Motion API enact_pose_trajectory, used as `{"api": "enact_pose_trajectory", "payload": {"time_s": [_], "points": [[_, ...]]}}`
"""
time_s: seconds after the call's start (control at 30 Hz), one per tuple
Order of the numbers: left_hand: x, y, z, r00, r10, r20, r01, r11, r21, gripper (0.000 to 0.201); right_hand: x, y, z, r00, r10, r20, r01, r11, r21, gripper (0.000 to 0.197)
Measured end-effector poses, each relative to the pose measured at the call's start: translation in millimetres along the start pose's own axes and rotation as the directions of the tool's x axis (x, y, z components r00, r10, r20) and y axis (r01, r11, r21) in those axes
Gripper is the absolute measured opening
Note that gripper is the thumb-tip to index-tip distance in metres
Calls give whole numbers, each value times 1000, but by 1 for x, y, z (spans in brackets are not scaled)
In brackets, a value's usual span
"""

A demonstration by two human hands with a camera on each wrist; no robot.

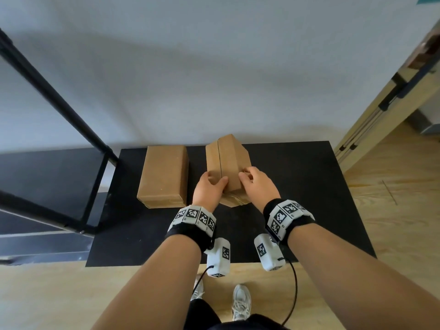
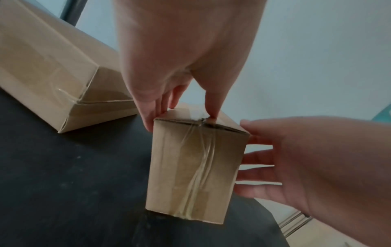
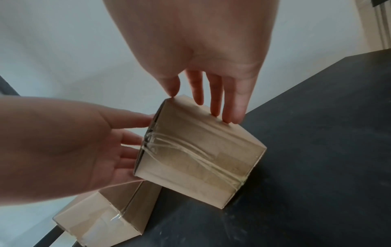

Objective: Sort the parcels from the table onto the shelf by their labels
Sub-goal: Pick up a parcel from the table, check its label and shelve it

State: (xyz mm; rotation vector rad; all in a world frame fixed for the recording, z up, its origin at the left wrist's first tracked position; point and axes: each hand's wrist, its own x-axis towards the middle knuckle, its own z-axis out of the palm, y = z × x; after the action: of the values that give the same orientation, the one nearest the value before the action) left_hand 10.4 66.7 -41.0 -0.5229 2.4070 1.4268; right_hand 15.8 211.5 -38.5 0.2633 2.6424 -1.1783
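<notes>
Two plain brown cardboard parcels are on the black table [image 1: 309, 198]. The small parcel [image 1: 227, 160] [image 2: 196, 167] [image 3: 201, 155], taped along its seam, is tipped up on its near end between my hands. My left hand [image 1: 215, 181] [image 2: 182, 115] grips its left side, thumb on the top seam. My right hand [image 1: 246, 175] [image 3: 201, 107] holds its right side, with the thumb at a corner and the fingers [image 3: 228, 115] along the face. The larger parcel [image 1: 164, 176] [image 2: 52, 80] [image 3: 110, 217] lies flat to the left, untouched. No label shows on either.
A black metal shelf frame [image 1: 59, 103] with a dark shelf board [image 1: 47, 177] stands left of the table. A white wall runs behind. A wooden panel [image 1: 381, 110] leans at the right, over a light wood floor [image 1: 392, 210].
</notes>
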Motion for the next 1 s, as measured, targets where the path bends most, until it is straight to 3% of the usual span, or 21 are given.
{"api": "enact_pose_trajectory", "payload": {"time_s": [0.17,0.37,0.5,0.6,0.77,1.0], "points": [[-8,-1,-3,989,24,-145,-19,999,38,65,-5,-2,6,998,-24,56,23,1000,14,51],[-19,-4,-12,930,98,-353,-38,984,174,43,-8,-9,19,989,-9,146,6,1000,20,52],[-21,-6,-10,936,169,-309,-122,978,168,42,-3,0,18,986,61,156,-60,998,-11,54],[-19,-6,-5,947,188,-259,-148,975,166,40,-2,7,11,994,42,104,-36,998,-52,49],[-18,-9,3,970,129,-204,-99,983,154,41,-1,16,0,1000,29,-10,-29,1000,5,42],[-15,-22,8,988,114,-104,-87,969,230,40,-3,33,-4,997,70,18,-70,997,23,53]]}}
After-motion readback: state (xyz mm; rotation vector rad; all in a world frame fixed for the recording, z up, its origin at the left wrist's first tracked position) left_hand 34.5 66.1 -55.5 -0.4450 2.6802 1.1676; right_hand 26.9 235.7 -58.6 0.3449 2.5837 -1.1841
